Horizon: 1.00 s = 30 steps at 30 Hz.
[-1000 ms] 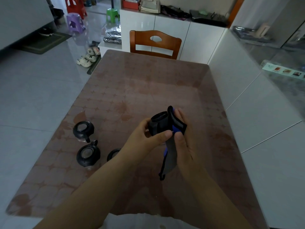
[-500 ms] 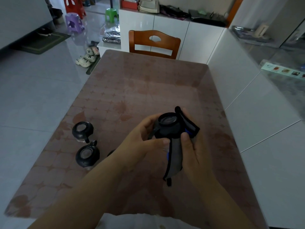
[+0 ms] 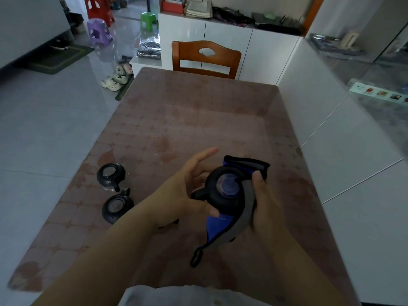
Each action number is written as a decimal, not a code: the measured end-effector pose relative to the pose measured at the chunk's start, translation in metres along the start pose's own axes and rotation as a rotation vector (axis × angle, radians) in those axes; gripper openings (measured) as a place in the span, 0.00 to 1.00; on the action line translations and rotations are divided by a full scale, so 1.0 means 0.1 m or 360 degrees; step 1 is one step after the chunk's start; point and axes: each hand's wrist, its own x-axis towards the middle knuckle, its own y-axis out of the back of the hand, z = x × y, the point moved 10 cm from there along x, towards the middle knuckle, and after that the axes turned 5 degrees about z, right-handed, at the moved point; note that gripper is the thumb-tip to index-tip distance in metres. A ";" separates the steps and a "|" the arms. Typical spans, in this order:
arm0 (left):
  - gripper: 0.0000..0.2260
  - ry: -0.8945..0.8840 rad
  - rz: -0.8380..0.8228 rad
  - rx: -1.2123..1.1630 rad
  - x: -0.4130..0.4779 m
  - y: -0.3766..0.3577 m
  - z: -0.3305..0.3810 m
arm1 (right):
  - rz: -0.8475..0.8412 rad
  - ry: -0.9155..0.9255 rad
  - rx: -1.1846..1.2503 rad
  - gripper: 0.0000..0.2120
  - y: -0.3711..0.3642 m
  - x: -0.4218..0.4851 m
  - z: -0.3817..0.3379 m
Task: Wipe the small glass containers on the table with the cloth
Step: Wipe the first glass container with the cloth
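Holding the blue and grey cloth point(image 3: 220, 226) round a small glass container point(image 3: 225, 191), the right hand point(image 3: 265, 208) has its fingers curled. The left hand point(image 3: 183, 193) is spread out, with its thumb touching the container's black lid. Both hands are over the brown surface point(image 3: 198, 120). On the left stand a far container point(image 3: 111, 176) and a near container point(image 3: 117, 206), close together. A wooden chair point(image 3: 205, 60) stands at the far end.

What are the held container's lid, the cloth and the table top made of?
Lid: looks like matt black plastic, moulded, with a clear window in the middle.
Cloth: soft fabric, grey and blue with black trim; it drapes and folds. Possibly microfibre.
Table top: glossy and reflective, likely glass or clear vinyl over a patterned brown cover.
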 end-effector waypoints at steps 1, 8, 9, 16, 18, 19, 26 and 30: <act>0.46 0.0003 -0.0021 -0.0024 -0.01 0.00 -0.02 | -0.0022 -0.0011 -0.0005 0.22 0.01 -0.01 0.02; 0.36 -0.0025 0.0289 -0.0121 0.01 0.14 -0.11 | -0.0027 0.0470 -0.0278 0.35 -0.08 -0.13 -0.30; 0.32 -0.0041 0.0364 -0.0030 0.02 0.17 -0.11 | 0.0013 0.0473 -0.0276 0.37 -0.05 -0.13 -0.29; 0.24 0.0044 0.0336 -0.0021 0.05 0.05 -0.13 | 0.0119 0.0629 -0.0434 0.41 0.05 -0.08 -0.26; 0.32 0.0129 0.0301 -0.0007 0.04 0.03 -0.18 | 0.0115 0.0754 -0.0538 0.38 0.03 -0.10 -0.31; 0.39 0.0174 0.0278 0.0000 0.03 0.02 -0.20 | 0.0107 0.0815 -0.0605 0.37 0.02 -0.11 -0.33; 0.44 0.0245 0.0301 0.0046 0.03 -0.02 -0.18 | -0.0126 0.1041 -0.1249 0.42 -0.25 -0.16 -0.32; 0.41 0.0213 0.0347 -0.0017 0.01 0.11 -0.18 | -0.0287 0.0943 -0.1146 0.28 -0.29 -0.18 -0.24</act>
